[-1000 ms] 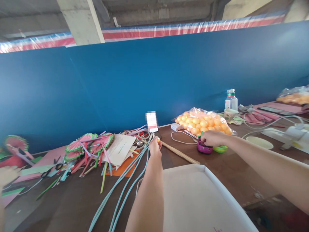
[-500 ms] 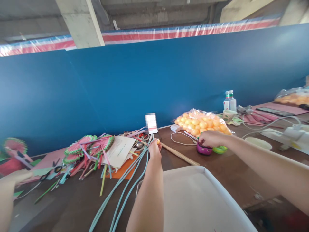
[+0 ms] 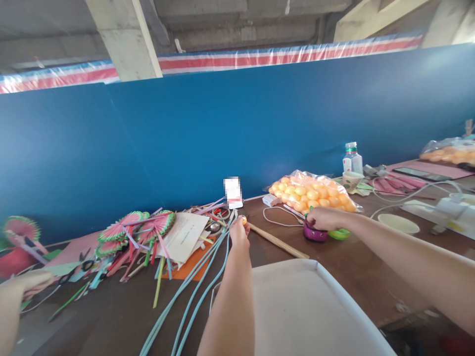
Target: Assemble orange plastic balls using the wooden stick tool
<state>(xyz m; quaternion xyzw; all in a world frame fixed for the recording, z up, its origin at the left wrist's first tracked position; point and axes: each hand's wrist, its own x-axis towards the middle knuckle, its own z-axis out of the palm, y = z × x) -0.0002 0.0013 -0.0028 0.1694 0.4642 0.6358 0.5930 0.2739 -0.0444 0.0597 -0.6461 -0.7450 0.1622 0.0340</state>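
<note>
Holding a small orange ball [image 3: 244,220], your left hand [image 3: 239,234] has its fingers closed in a pinch. So one bit looks done: the ball is in your grip. Letting it go is not done yet. Your right hand [image 3: 322,219] is at a purple thing [image 3: 314,234], with its fingers bent down at the top. That bit looks only part done, I think. I can't tell if those fingers are holding it or just touching it.

The ball sits at the tip of your left hand, out past the far edge of the white tray [image 3: 297,301]. It is just beside the end of a wooden stick [image 3: 278,241], and pale blue cords [image 3: 185,291] run close by on the left. Your right hand is well apart from the ball, over to the right. A bright green thing [image 3: 339,235] is just beside the purple one on the worktop [image 3: 352,272]. Behind them is a clear bag of orange balls [image 3: 313,193], and lots of those are left inside.
</note>
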